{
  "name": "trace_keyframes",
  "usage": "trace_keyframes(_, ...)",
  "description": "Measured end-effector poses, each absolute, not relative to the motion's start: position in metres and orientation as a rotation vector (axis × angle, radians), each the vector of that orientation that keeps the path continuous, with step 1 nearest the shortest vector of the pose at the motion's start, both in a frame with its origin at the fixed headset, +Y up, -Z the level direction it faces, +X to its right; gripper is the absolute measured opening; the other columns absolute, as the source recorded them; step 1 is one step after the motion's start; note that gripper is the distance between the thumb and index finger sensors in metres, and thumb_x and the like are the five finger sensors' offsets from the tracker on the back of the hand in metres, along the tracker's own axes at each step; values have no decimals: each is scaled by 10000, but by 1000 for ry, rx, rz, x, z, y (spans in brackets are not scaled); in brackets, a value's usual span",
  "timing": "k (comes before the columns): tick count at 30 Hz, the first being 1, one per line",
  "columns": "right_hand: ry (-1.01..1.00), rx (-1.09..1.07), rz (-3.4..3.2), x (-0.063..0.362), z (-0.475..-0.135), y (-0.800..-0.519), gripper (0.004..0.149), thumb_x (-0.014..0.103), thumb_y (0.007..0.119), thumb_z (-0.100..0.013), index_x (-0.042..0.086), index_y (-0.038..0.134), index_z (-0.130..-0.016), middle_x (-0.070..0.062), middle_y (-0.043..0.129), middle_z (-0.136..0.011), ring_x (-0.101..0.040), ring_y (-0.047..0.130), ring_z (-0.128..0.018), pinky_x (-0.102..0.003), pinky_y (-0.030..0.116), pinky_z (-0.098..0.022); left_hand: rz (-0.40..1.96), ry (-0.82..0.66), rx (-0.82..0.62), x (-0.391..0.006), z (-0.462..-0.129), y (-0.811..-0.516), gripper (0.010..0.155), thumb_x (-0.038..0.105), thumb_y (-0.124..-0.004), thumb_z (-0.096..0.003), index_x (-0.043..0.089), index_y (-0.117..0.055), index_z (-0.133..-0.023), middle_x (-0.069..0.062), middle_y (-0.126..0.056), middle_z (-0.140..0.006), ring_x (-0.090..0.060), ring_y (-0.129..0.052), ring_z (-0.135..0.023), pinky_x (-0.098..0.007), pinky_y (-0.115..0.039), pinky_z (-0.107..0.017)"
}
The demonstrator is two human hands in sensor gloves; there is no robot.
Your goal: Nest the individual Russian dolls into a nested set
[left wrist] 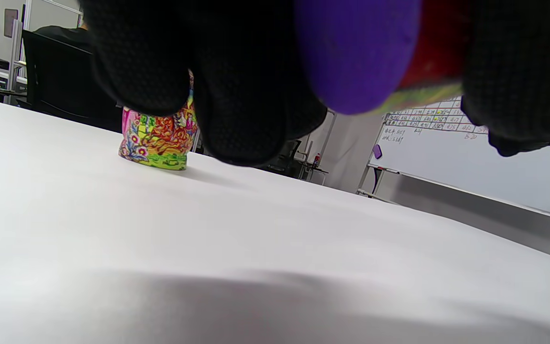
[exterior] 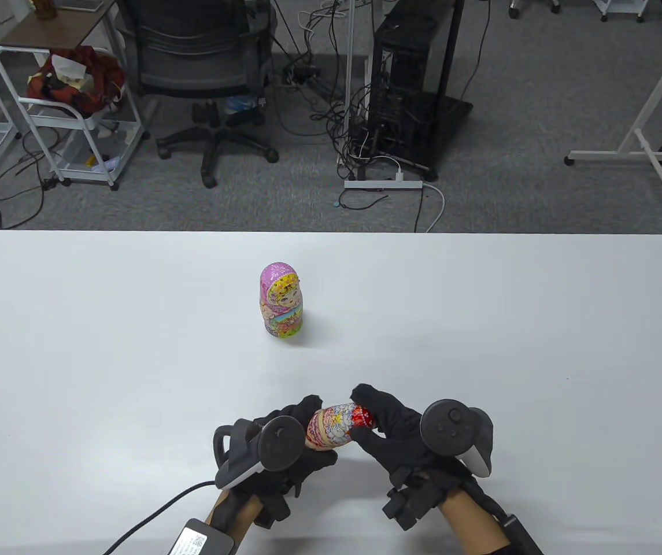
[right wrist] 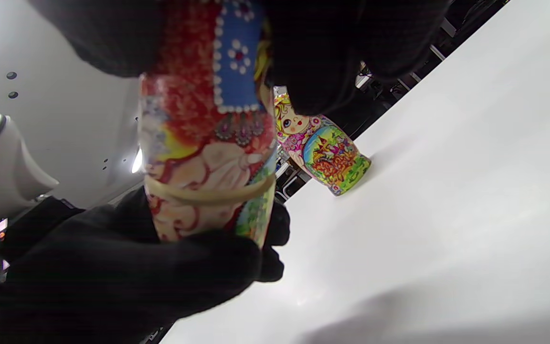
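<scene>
Hands meet low at the counter's (exterior: 76, 347) near edge, both on one doll — the red doll (exterior: 339, 426), lying sideways w/ its long axis running left-right btwn them. Left hand (exterior: 284, 448) grips the base end, right hand (exterior: 400, 430) grips the red head end; a pale seam ring shows around the middle in the right wrist view, halves look nearly closed. Pink doll (exterior: 282, 299) stands upright mid-counter, well apart, straight ahead of the hands — about equally near to either. Likely next: red doll goes inside the pink one, so that one needs opening first.
</scene>
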State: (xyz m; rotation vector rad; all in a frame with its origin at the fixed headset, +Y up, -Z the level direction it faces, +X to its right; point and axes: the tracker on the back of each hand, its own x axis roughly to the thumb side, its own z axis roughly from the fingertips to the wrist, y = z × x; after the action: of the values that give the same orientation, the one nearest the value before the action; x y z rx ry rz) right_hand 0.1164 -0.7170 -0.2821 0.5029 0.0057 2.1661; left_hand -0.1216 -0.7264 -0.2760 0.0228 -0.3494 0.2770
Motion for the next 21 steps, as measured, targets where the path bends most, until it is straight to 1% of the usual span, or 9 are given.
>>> trace_keyframes(12,18,505,2170,115,-281,-718,641,513,757,-461,322,466,-999,-101,662,-1020,-281,854,-800,-487,731,-615,274,-362,18,-119,-275,-728,937,737,-843,-305,265,-528,-1051,3,-865,-924,-145,-1000,-707,-463,-815,-611)
trace_keyframes(21,4,527,2196,112,-280,-715,642,497,772,-454,317,477,-995,-106,667,-1013,-278,864,-788,-477,741,-611,278,-370,14,-119,-275,-728,934,724,-856,-305,266,-533,-1051,-9,-876,-904,-148,-1001,-681,-468,-814,-610)
